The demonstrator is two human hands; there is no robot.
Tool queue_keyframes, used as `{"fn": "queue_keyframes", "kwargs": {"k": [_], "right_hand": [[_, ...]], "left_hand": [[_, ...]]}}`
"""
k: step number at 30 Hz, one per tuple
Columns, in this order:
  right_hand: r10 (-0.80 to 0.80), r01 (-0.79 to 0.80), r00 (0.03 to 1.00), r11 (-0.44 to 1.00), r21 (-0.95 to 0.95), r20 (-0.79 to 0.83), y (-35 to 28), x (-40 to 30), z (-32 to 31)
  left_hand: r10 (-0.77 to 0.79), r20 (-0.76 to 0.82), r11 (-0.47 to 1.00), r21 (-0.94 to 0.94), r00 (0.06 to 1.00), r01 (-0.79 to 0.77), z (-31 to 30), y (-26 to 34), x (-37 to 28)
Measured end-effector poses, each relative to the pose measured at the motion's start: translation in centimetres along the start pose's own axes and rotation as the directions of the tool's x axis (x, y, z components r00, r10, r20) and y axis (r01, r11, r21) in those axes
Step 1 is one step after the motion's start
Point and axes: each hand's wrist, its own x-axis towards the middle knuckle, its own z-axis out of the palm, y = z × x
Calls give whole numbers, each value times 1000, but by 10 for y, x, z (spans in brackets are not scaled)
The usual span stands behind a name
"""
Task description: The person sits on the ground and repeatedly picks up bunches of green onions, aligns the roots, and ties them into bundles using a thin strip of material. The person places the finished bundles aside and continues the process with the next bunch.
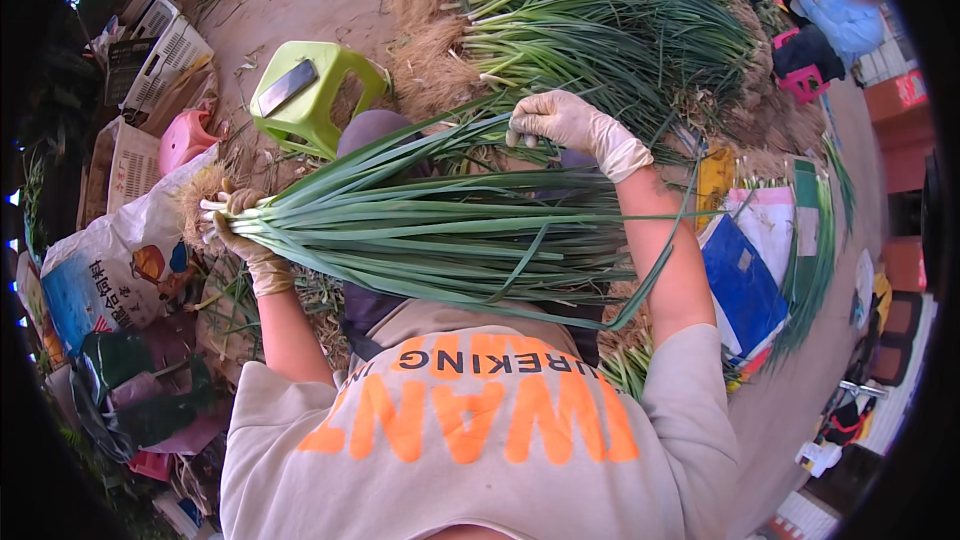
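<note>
A large bunch of long green onions [450, 217] lies across my lap, its white root ends at the left and its leaves fanning to the right. My gloved left hand [251, 232] grips the white stalks just beside the hairy roots. Above the leaves, my right hand [555, 124], in a pale rubber glove, pinches the tips of a few green onion leaves drawn up from the bunch. One long leaf curves past my right forearm.
Ahead, a big heap of green onions [592, 22] covers the ground. A green plastic stool [315, 101] holds a phone [288, 88]. Crates [169, 52], a pink stool [185, 142] and a printed sack [120, 262] stand left. A blue-and-white sack [746, 285] lies right. Another person sits far right.
</note>
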Motion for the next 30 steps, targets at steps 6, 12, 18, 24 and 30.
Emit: {"fn": "queue_keyframes", "kwargs": {"k": [6,12,18,24,30], "right_hand": [[142,-144,990,984,-105,-26,12,-18,-6],[133,-135,988,991,19,80,5,-34,-14],[226,-225,972,974,-31,59,-6,-34,-7],[211,-210,977,977,-46,13,-15,-26,9],[-76,67,997,942,-328,-15,-6,-10,27]], "left_hand": [[5,-49,998,57,999,-3,-3,5,-1],[-2,-63,994,109,998,8,-3,7,-4],[-15,-27,996,85,1000,17,-8,10,-1],[21,-46,998,59,999,-18,-5,5,-3],[-27,2,997,69,1000,27,-10,11,-2]]}}
